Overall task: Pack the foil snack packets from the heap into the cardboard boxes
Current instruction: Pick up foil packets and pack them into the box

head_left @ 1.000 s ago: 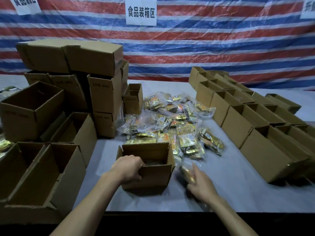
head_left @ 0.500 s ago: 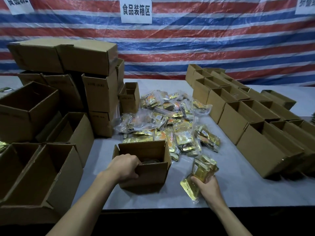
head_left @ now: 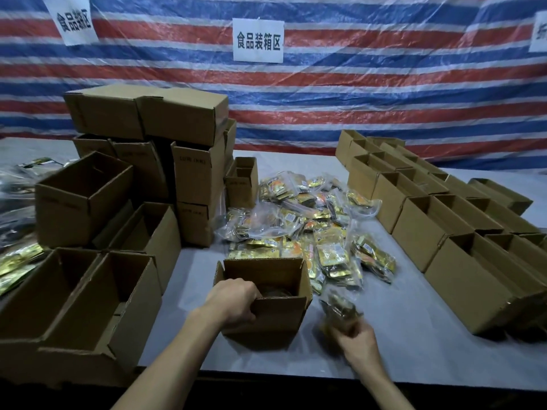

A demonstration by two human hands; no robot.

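Across the back, a red, white and blue striped tarpaulin (head_left: 355,93) with white paper signs (head_left: 258,39). Below it, a grey worktop (head_left: 399,335). At left, stacked cardboard boxes (head_left: 142,113), some closed, some open-topped. At right, rows of open boxes (head_left: 429,232) running back towards the tarpaulin. Between them, mid-worktop, the heap of foil snack packets (head_left: 310,226). Just in front of the heap and touching it, one open box (head_left: 275,318). Left hand (head_left: 233,300) on that box's near left corner, fingers (head_left: 251,291) hooked over the rim. Right hand (head_left: 358,341) just right of the box, fingers (head_left: 349,329) curled round the lower end of a blurred bag of packets (head_left: 337,306), held upright beside the box.
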